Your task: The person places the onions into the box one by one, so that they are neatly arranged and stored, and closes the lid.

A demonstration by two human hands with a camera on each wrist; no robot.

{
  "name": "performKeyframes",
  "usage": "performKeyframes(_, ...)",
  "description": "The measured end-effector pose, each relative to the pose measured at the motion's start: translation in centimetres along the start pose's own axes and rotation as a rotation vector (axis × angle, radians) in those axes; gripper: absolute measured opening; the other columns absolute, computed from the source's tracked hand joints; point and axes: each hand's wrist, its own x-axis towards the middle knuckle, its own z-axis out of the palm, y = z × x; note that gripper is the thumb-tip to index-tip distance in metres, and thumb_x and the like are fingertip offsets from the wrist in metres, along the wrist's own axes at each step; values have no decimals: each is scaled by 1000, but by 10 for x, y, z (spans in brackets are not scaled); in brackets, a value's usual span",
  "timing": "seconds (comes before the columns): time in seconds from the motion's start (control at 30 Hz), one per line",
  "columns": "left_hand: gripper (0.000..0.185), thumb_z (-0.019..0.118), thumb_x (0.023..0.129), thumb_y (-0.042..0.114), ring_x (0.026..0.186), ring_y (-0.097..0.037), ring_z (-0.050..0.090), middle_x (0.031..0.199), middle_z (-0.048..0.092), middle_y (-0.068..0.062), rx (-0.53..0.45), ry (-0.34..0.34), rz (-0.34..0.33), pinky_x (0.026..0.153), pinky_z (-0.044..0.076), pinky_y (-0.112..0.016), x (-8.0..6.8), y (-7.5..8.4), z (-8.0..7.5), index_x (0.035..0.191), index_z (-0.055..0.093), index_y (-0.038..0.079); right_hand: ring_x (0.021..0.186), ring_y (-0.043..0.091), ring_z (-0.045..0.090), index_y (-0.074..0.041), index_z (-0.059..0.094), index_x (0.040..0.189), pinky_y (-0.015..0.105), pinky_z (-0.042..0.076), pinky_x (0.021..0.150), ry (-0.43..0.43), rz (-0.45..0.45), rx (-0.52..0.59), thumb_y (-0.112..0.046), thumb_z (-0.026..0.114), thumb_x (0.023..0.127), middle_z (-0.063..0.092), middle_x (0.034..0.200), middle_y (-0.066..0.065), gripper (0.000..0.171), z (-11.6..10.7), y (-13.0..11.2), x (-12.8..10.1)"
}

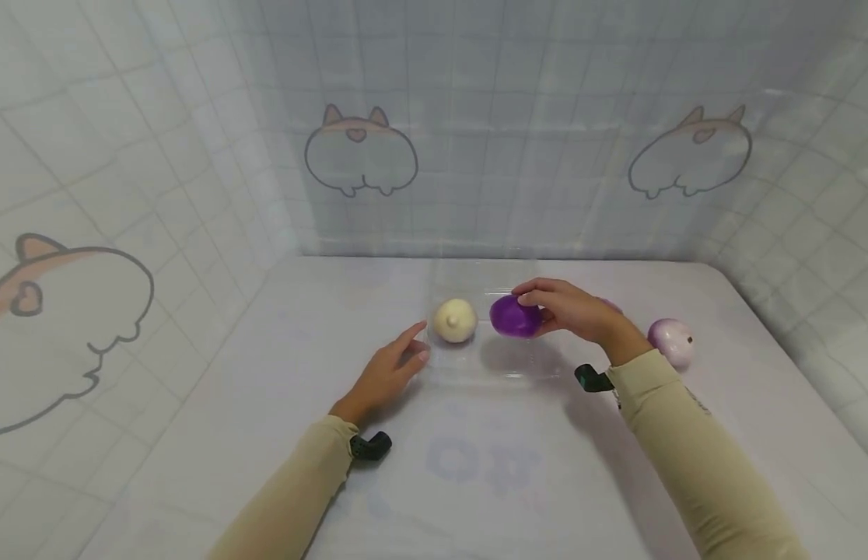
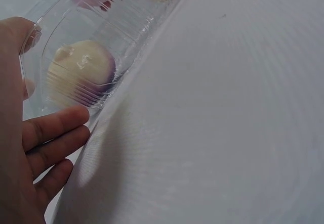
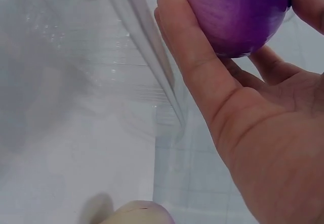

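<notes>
A clear plastic container [image 1: 469, 365] lies on the white table, and a cream-coloured onion [image 1: 454, 320] sits in its left part. My right hand [image 1: 567, 309] holds a purple onion [image 1: 514, 316] over the container's right part, fingers curled round it; the right wrist view shows the purple onion [image 3: 235, 14] gripped above the container's rim [image 3: 152, 57]. My left hand [image 1: 392, 369] rests with straight fingers against the container's left edge. Seen from the left wrist, the fingers [image 2: 53, 128] touch the clear wall [image 2: 119, 37], with the cream onion [image 2: 78, 77] behind it.
A pale purple-and-white onion [image 1: 673, 341] lies on the table [image 1: 476, 482] to the right of my right wrist. Another one is partly hidden behind my right hand. Tiled curtain walls with cartoon prints enclose the table on three sides.
</notes>
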Motion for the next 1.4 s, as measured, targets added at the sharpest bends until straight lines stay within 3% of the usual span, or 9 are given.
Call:
performKeyframes(0.5,57,53,104,38,124,-22,56,124,66,-3,8,3,5,110,37,-49,2,2,-6,157,36,23,112,34,64,-6,53,137,43,56,89,-62,12,-117,-35,66,98,48,139,19,50,6,-9,11)
performKeyframes(1.07,57,53,104,38,126,-22,56,124,66,-4,1,-5,-4,111,36,-48,2,2,-6,157,36,23,109,28,66,4,48,144,41,57,87,-145,10,-199,-34,74,92,57,135,19,69,16,-12,21)
performKeyframes(1.4,58,53,104,39,126,-22,55,125,66,-2,-3,-2,2,112,36,-48,3,3,-6,157,36,24,112,24,64,-9,53,140,38,55,90,-203,38,-352,-44,76,88,57,133,13,67,32,-22,29)
